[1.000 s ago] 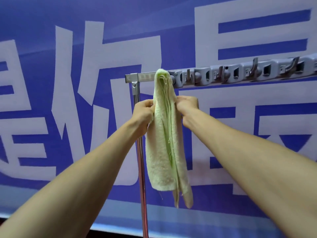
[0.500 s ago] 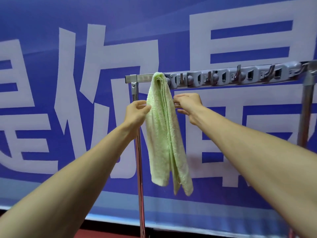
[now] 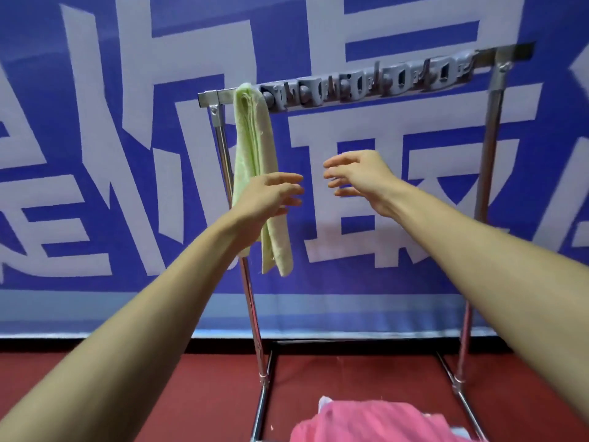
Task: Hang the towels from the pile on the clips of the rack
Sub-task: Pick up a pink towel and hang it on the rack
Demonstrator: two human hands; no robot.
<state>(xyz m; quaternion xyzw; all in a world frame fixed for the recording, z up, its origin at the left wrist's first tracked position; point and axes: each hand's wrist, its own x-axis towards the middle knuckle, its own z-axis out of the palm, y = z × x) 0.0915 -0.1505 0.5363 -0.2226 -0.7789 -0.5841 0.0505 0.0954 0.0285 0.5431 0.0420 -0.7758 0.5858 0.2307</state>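
Both hands hang in front of the rack with fingers loosely spread, holding nothing. The left hand (image 3: 271,196) crosses in front of the green towel (image 3: 255,148), though I cannot tell whether it brushes it. The right hand (image 3: 357,177) floats just beside it, clear of everything. Folded narrow, the towel hangs at the left end of the rack's (image 3: 490,129) top rail, by the first of the grey clips (image 3: 366,84), which leaves the other clips free. A pink pile (image 3: 376,422) lies near the rack's foot, probably the next towel to fetch.
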